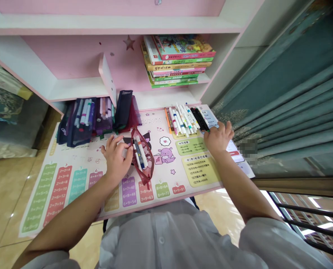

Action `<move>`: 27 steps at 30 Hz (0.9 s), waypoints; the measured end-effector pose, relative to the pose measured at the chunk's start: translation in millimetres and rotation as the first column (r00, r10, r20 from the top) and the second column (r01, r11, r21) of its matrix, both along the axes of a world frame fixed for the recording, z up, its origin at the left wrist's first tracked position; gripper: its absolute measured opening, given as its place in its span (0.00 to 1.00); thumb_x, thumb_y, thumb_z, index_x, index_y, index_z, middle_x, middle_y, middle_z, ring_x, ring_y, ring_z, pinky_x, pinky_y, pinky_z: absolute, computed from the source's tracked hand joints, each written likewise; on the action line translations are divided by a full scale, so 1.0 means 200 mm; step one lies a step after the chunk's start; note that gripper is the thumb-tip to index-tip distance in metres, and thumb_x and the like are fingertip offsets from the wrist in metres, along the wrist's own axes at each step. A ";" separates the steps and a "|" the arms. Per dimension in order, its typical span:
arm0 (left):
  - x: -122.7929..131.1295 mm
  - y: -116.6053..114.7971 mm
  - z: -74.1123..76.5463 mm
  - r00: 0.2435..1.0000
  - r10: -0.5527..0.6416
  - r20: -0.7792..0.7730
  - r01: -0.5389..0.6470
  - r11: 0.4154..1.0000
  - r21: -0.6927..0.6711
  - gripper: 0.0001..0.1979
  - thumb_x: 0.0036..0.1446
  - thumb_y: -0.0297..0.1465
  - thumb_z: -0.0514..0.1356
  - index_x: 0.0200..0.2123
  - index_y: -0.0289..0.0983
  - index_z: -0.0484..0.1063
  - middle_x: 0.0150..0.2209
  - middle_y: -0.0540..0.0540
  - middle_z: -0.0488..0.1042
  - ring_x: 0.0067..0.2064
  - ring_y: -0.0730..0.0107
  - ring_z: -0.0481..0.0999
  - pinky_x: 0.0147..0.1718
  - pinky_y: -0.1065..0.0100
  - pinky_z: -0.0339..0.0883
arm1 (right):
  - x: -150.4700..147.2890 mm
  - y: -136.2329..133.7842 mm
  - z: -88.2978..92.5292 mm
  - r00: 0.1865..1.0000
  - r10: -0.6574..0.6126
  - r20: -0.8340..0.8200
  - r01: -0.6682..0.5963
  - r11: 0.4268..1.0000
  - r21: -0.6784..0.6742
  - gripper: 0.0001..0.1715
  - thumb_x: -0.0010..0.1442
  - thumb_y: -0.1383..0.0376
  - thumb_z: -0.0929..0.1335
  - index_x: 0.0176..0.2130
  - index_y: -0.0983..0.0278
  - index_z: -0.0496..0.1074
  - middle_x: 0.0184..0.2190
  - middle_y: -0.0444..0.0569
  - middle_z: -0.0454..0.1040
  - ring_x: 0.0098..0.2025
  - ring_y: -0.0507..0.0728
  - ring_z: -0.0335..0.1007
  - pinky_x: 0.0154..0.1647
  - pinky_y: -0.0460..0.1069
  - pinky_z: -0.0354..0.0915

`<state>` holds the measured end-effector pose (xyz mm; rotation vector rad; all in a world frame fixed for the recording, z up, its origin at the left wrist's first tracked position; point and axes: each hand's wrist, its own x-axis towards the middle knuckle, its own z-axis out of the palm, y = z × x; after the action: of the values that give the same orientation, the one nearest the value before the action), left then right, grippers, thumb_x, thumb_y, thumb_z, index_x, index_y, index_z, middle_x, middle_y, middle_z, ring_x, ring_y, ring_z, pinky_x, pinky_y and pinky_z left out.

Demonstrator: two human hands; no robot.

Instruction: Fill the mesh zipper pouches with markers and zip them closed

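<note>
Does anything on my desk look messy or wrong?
Yes. The loose markers lie in a jumble on the desk mat instead of in a case, and the red mesh pouch lies crooked against your left hand.

Mesh pouch [147, 169] partly behind left fingers [118, 146], pixelated patch [248, 152], tiny book titles [178, 68]

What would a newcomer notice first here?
A red mesh pouch holding markers lies beside the left hand on the pink multiplication-table desk mat. A row of slim markers sits at the mat's far edge, near the right hand. Above, colourful books are stacked on a pink-and-white shelf.
</note>
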<state>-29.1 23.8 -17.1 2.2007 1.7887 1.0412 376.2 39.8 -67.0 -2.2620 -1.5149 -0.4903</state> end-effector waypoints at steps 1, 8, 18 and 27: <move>0.00 0.00 0.00 1.000 -0.003 -0.001 0.003 1.000 0.001 0.09 0.61 0.36 0.57 0.30 0.40 0.69 0.55 0.39 0.74 0.66 0.44 0.61 0.59 0.37 0.50 | 0.00 0.00 0.00 1.000 -0.001 -0.004 0.001 1.000 -0.003 0.18 0.58 0.62 0.63 0.39 0.70 0.77 0.59 0.68 0.67 0.68 0.80 0.48 0.60 0.77 0.52; 0.00 0.00 0.00 1.000 0.009 -0.011 -0.009 1.000 -0.001 0.09 0.61 0.36 0.57 0.30 0.40 0.69 0.55 0.40 0.74 0.66 0.46 0.61 0.60 0.38 0.50 | -0.02 -0.01 0.03 1.000 0.004 -0.024 -0.003 0.999 0.038 0.17 0.58 0.64 0.61 0.38 0.68 0.76 0.60 0.66 0.67 0.68 0.79 0.48 0.59 0.79 0.51; 0.00 0.00 0.00 1.000 0.010 0.004 -0.010 1.000 -0.008 0.08 0.61 0.35 0.57 0.30 0.40 0.68 0.55 0.40 0.74 0.66 0.44 0.61 0.60 0.34 0.48 | -0.22 -0.13 0.21 0.992 0.122 -0.032 -0.114 0.977 0.181 0.13 0.62 0.59 0.63 0.33 0.64 0.72 0.60 0.63 0.67 0.69 0.77 0.49 0.61 0.74 0.53; 0.00 0.00 0.00 1.000 0.009 0.005 -0.009 1.000 0.014 0.09 0.61 0.35 0.57 0.29 0.39 0.69 0.55 0.39 0.74 0.66 0.44 0.61 0.59 0.36 0.49 | -0.67 -0.30 0.42 0.874 0.475 -0.102 -0.451 0.872 0.191 0.08 0.62 0.59 0.64 0.31 0.59 0.64 0.60 0.54 0.66 0.71 0.72 0.46 0.63 0.71 0.55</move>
<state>-28.2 23.4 -17.5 2.1982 1.7963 1.0625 241.2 -19.3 17.4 -1.6860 -1.7929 -0.2835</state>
